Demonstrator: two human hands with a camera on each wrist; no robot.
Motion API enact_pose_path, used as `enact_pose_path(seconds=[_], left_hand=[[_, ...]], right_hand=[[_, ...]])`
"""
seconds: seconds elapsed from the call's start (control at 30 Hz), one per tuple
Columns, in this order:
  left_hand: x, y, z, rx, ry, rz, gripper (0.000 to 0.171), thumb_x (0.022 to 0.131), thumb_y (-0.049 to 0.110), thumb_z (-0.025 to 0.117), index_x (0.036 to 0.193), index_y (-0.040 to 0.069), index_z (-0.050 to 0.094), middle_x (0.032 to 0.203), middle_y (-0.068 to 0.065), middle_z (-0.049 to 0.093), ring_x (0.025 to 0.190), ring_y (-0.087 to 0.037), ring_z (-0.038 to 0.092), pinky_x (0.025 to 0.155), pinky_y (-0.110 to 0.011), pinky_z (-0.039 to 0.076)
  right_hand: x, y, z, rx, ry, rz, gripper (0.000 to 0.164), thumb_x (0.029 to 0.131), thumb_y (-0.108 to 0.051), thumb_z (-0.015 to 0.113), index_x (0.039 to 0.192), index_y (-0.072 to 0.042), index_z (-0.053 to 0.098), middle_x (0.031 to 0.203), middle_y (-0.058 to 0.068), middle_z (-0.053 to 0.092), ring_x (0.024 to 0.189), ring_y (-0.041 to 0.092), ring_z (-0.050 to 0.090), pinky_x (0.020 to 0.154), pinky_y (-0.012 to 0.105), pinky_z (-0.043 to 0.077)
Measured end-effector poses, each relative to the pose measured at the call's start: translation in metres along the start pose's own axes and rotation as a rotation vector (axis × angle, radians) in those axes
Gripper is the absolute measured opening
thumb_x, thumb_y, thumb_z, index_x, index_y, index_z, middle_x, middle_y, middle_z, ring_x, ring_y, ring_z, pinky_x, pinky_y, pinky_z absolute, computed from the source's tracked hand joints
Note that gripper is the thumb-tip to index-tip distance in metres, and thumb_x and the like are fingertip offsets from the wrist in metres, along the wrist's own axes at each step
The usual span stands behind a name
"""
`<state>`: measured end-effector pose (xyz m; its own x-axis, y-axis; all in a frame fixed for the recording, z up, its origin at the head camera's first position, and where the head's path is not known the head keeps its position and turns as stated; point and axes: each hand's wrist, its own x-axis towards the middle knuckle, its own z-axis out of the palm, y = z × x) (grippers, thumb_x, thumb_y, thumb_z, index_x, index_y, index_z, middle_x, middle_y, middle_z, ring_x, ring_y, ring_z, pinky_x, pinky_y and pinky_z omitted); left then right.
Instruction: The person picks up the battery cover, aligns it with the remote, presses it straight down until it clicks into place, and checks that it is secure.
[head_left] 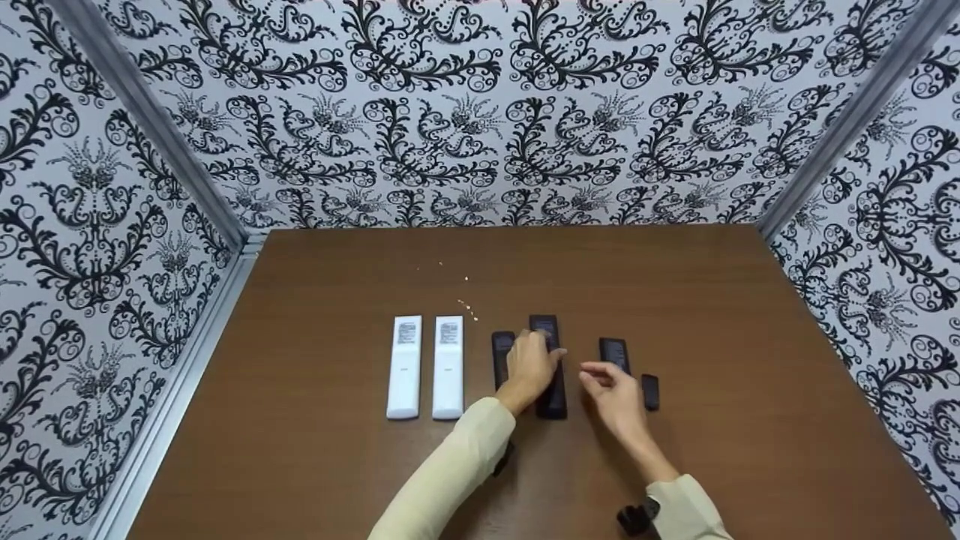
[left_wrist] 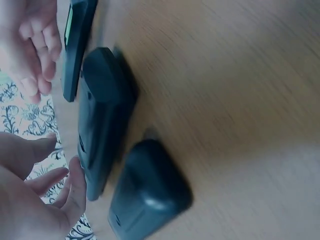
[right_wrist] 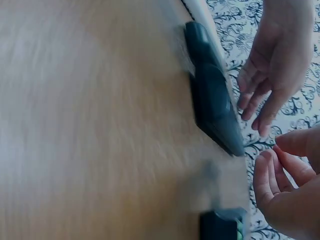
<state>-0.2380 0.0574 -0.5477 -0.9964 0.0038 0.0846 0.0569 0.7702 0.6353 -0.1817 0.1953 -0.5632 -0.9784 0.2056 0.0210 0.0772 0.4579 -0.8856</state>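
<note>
In the head view my left hand [head_left: 531, 364] is over two black remote controls, a shorter one [head_left: 501, 346] and a longer one [head_left: 553, 401]. Its fingers are loosely bent and apart in the left wrist view, with nothing held between them. My right hand [head_left: 616, 394] is beside a third black remote control [head_left: 615, 352], partly covering it. The thumb and fingertips come close together, with no object showing between them. Green shows along the side of this remote [left_wrist: 75, 55] in the left wrist view. A small black cover-like piece [head_left: 650, 392] lies to its right.
Two white remote controls, one [head_left: 404, 367] left of the other [head_left: 448, 367], lie face down on the brown table [head_left: 315, 360]. Small pale crumbs [head_left: 468, 306] are scattered behind them. Patterned walls [head_left: 480, 112] enclose the table at the back and sides.
</note>
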Motion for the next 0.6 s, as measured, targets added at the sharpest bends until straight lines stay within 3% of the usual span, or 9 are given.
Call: enact_pose_path(seconds=[0.27, 0.47, 0.6], left_hand=[[-0.001, 0.021, 0.008, -0.072, -0.088, 0.002, 0.039, 0.088, 0.03, 0.078, 0.116, 0.004, 0.071, 0.109, -0.013, 0.071, 0.1, -0.027, 0.07, 0.084, -0.035, 0.058], [-0.002, 0.039, 0.02, -0.154, -0.127, -0.048, 0.043, 0.085, 0.03, 0.081, 0.118, 0.004, 0.07, 0.112, -0.013, 0.072, 0.103, -0.027, 0.069, 0.088, -0.034, 0.057], [-0.003, 0.05, 0.029, -0.181, -0.18, -0.103, 0.045, 0.085, 0.031, 0.081, 0.12, 0.005, 0.067, 0.116, -0.012, 0.071, 0.105, -0.025, 0.069, 0.088, -0.033, 0.056]], right_hand=[[-0.003, 0.004, -0.031, -0.098, 0.038, -0.045, 0.015, 0.092, -0.013, 0.072, 0.104, -0.005, 0.075, 0.104, 0.012, 0.072, 0.084, 0.003, 0.062, 0.07, 0.016, 0.048], [-0.004, 0.014, -0.05, -0.131, 0.08, -0.067, 0.009, 0.089, -0.007, 0.075, 0.098, -0.004, 0.077, 0.098, 0.013, 0.069, 0.075, -0.006, 0.055, 0.068, 0.012, 0.045], [-0.005, 0.024, -0.063, -0.187, 0.071, -0.035, 0.011, 0.088, -0.007, 0.076, 0.099, -0.004, 0.076, 0.101, 0.015, 0.068, 0.076, -0.005, 0.055, 0.068, 0.011, 0.045]])
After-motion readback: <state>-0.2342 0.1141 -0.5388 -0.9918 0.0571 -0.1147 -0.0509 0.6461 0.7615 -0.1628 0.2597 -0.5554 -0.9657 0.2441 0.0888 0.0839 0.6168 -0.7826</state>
